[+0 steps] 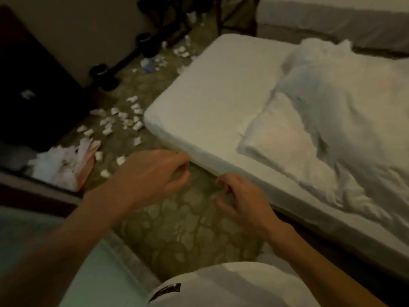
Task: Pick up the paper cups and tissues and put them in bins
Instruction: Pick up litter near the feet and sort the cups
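Note:
Several crumpled white tissues [124, 119] lie scattered on the patterned carpet [186, 229] left of the bed, with more tissues [155, 60] farther back. A larger heap of white tissue with a pink piece [64, 167] sits at the left by a dark ledge. My left hand [152, 173] hovers over the carpet near the mattress corner, fingers curled and apart, holding nothing. My right hand [243, 200] is just right of it by the mattress edge, fingers loosely bent, empty. The picture is blurred. No paper cup can be told for sure.
A white mattress [210, 96] with a pillow [285, 142] and rumpled duvet [345, 111] fills the right. Dark furniture [26, 89] stands at the left, dark round objects [99, 72] along the wall, a second bed [332, 16] at the back.

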